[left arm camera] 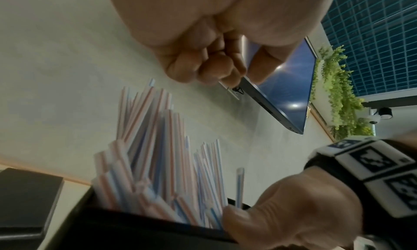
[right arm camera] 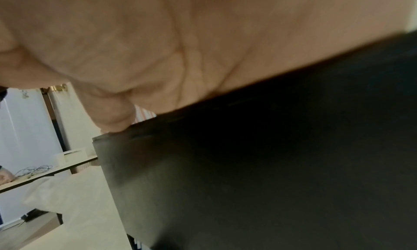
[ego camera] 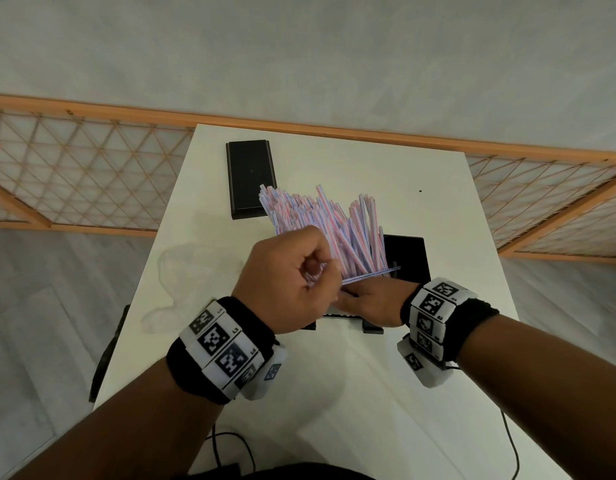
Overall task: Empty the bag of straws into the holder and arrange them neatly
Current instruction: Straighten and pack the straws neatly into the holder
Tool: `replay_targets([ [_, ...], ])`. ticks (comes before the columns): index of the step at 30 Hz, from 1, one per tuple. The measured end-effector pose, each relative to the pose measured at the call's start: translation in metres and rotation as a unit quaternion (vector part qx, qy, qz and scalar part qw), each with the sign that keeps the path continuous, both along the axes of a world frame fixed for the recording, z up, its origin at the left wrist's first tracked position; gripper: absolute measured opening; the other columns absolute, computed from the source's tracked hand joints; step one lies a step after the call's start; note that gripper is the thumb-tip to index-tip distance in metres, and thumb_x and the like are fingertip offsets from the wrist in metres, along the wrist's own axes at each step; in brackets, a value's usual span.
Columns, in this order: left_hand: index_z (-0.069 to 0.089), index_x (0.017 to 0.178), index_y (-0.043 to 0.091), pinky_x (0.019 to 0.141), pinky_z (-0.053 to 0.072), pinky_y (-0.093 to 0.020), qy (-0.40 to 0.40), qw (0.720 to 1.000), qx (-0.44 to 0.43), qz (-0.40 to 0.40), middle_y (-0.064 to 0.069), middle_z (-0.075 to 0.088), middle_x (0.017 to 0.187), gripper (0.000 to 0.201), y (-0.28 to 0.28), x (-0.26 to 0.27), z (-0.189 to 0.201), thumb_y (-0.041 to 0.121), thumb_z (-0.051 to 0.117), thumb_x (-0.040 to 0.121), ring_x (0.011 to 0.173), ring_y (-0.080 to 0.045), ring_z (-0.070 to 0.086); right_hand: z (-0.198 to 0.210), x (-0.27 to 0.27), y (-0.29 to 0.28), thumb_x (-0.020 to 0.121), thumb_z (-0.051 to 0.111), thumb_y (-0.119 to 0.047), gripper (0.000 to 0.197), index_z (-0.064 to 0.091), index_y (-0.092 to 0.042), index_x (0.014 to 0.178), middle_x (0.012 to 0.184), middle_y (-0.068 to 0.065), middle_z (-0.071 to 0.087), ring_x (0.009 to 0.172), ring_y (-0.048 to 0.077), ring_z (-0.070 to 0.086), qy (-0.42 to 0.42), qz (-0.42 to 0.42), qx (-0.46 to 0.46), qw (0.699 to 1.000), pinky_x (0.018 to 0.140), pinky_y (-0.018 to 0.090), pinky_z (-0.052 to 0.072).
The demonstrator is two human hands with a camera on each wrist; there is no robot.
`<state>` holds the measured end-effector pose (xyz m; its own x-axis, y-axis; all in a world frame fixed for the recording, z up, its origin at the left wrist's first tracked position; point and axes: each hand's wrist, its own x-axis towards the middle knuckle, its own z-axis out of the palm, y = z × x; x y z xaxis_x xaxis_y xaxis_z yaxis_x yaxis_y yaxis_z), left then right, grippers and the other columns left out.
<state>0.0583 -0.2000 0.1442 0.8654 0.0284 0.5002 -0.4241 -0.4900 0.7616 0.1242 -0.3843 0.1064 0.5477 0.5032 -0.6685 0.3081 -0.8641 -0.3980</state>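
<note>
White table [ego camera: 420, 393] fills the space in front of the person, with a black lid [ego camera: 250, 178] lying at its far side. Striped straws [ego camera: 320, 223] stand fanned and leaning in the black holder [ego camera: 408, 258] (a messy sheaf). Raised above them, the left hand [ego camera: 285, 278] is curled, pinching a single straw [ego camera: 372, 274] that lies crosswise. Lower down, the right hand [ego camera: 372, 303] lies flat-fingered against the holder's near rim.
</note>
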Motion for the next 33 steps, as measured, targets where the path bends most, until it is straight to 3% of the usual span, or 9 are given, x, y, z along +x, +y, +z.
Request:
replay_targets([
  [2,0.059,0.068,0.008,0.049,0.037,-0.014,0.010,0.999,0.017,-0.029,0.004,0.054,0.057,0.018,-0.006,-0.002,0.000,0.005,0.072,0.078,0.051,0.000,0.044,0.005,0.000,0.004,0.093,0.033,-0.068,0.051,0.061,-0.033,0.117,0.118,-0.002,0.062,0.112,0.019,0.056,0.008,0.000,0.003,1.000,0.098,0.032,0.041],
  [6,0.057,0.076,0.012,0.054,0.047,-0.036,0.102,0.983,0.116,-0.100,0.003,0.055,0.069,0.013,-0.011,0.001,-0.009,0.020,0.067,0.078,0.062,-0.018,0.053,0.009,0.002,0.007,0.074,0.035,-0.062,0.027,0.048,-0.039,0.077,0.091,-0.009,0.058,0.089,0.012,0.054,-0.002,0.011,0.022,1.000,0.081,0.027,0.039],
  [8,0.052,0.078,0.014,0.061,0.044,-0.038,0.170,0.952,0.209,-0.145,0.002,0.050,0.078,0.015,-0.013,0.004,-0.012,0.024,0.063,0.079,0.070,-0.021,0.051,0.005,0.002,0.006,0.082,0.047,-0.055,0.020,0.049,-0.036,0.076,0.090,-0.006,0.060,0.090,0.018,0.056,0.007,0.024,-0.011,1.000,0.077,0.028,0.043],
  [11,0.029,0.071,0.025,0.066,0.031,-0.031,0.224,0.912,0.308,-0.154,0.010,0.030,0.076,0.033,-0.017,0.004,-0.015,0.019,0.059,0.085,0.075,-0.018,0.040,-0.005,-0.001,0.006,0.074,0.056,-0.066,0.032,0.053,-0.037,0.087,0.086,-0.008,0.065,0.083,0.016,0.062,-0.019,0.031,-0.029,0.999,0.084,0.033,0.052],
  [15,0.033,0.080,0.022,0.068,0.028,-0.027,0.233,0.904,0.343,-0.103,0.007,0.031,0.081,0.026,-0.014,0.004,-0.015,0.022,0.054,0.094,0.079,-0.015,0.036,-0.008,-0.004,0.007,0.095,0.055,-0.048,0.015,0.054,-0.033,0.096,0.092,-0.005,0.065,0.086,0.016,0.061,-0.053,0.017,0.002,0.998,0.084,0.031,0.051],
  [20,0.039,0.088,0.022,0.068,0.036,-0.031,0.192,0.919,0.341,-0.045,0.005,0.043,0.085,0.020,-0.015,0.004,-0.011,0.033,0.050,0.101,0.080,-0.019,0.048,-0.015,-0.015,0.008,0.092,0.053,-0.055,0.039,0.059,-0.024,0.116,0.103,0.000,0.069,0.087,0.017,0.062,-0.034,0.017,-0.041,0.998,0.090,0.036,0.054],
  [25,0.056,0.104,0.015,0.052,0.041,-0.031,0.178,0.932,0.315,-0.014,-0.001,0.062,0.078,0.017,-0.019,0.008,-0.011,0.020,0.067,0.092,0.066,-0.028,0.061,-0.010,-0.019,0.002,0.087,0.060,-0.049,0.033,0.062,-0.026,0.111,0.095,-0.004,0.070,0.085,0.016,0.065,-0.104,0.000,0.002,0.995,0.082,0.034,0.055],
  [29,0.059,0.079,0.016,0.044,0.030,-0.023,0.170,0.915,0.366,-0.018,0.001,0.052,0.060,0.025,-0.022,0.012,-0.012,0.007,0.082,0.073,0.044,-0.026,0.053,0.005,-0.023,-0.018,0.078,0.072,-0.044,0.024,0.057,-0.026,0.082,0.073,-0.008,0.059,0.066,0.008,0.054,-0.167,-0.051,0.064,0.983,0.063,0.023,0.045],
  [33,0.047,0.084,0.023,0.059,0.036,-0.029,0.206,0.893,0.401,0.001,0.005,0.041,0.077,0.017,-0.025,0.016,-0.008,0.016,0.057,0.095,0.071,-0.023,0.057,0.017,-0.020,-0.032,0.072,0.076,-0.056,0.042,0.045,-0.029,0.080,0.080,-0.008,0.052,0.068,0.004,0.048,-0.186,-0.132,0.058,0.972,0.055,0.019,0.033],
])
